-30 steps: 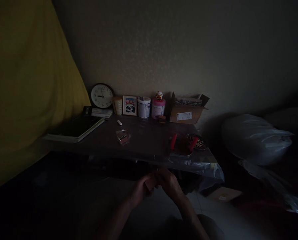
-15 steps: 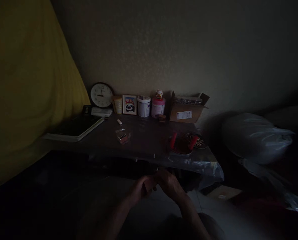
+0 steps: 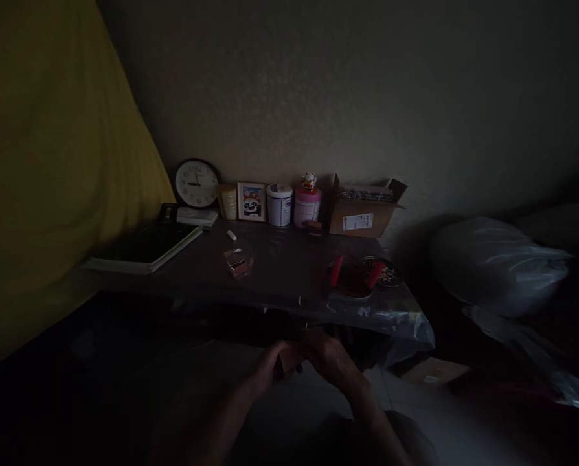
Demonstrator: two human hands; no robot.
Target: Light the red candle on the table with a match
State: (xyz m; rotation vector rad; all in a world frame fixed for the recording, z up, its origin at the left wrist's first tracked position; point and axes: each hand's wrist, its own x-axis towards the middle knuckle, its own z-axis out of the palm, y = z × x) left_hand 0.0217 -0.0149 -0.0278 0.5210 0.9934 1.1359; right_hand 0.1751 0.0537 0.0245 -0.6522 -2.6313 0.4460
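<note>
In dim light, my left hand [image 3: 270, 366] grips a small reddish-brown box [image 3: 290, 358] in front of the table's near edge. My right hand [image 3: 329, 357] is closed at the box's right side; whatever its fingers pinch is too dark and small to make out. On the table [image 3: 280, 265] lies a clear plastic packet [image 3: 238, 263] with small boxes in it. Two red candles, the left one [image 3: 337, 271] and the right one [image 3: 375, 275], stand at a dark tray, beside a round dish of small sticks [image 3: 389, 274].
Along the wall stand a clock [image 3: 197, 183], a panda picture [image 3: 252, 202], two tubs, a cat figurine [image 3: 309, 180] and an open carton [image 3: 362, 213]. A large book [image 3: 146, 249] lies left, by a yellow curtain [image 3: 66, 149]. Plastic bags [image 3: 498, 265] bulge at right.
Both hands stay almost in place around the small box. The view has shifted very slightly; nothing on the table has visibly moved.
</note>
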